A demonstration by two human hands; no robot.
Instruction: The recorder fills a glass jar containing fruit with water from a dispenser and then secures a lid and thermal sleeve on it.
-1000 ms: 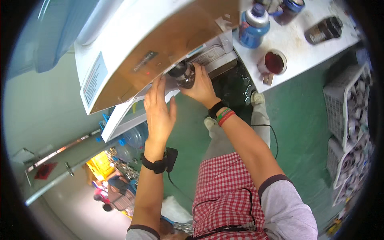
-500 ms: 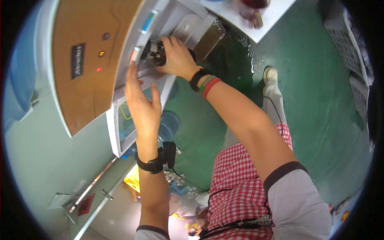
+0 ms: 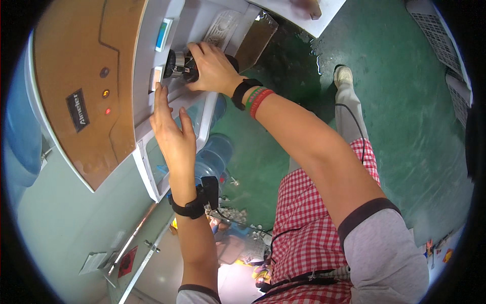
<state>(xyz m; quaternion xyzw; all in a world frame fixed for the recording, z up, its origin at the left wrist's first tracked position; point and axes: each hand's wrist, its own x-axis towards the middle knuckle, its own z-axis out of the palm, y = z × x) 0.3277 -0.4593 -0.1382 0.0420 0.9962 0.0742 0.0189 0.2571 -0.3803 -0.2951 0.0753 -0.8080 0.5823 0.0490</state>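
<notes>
A white water dispenser (image 3: 126, 91) with a tan front panel fills the upper left. My right hand (image 3: 212, 68) grips a small dark metal cup (image 3: 178, 65) and holds it up in the dispenser's recess, next to a blue tap lever (image 3: 162, 34). My left hand (image 3: 169, 129) is flat with its fingers together, and the fingertips press a white tap lever (image 3: 156, 78) just left of the cup. Both wrists wear dark bands. The cup's inside is hidden.
Blue water bottles (image 3: 215, 152) stand at the dispenser's base on the green floor (image 3: 405, 126). A white table corner (image 3: 314, 12) is at the top. A grey crate (image 3: 445, 45) sits at the far right. Small clutter (image 3: 238, 238) lies on the floor below.
The view has swung so the dispenser's front now faces me. My right hand keeps the cup in the recess, and my left hand has moved up onto the white lever.
</notes>
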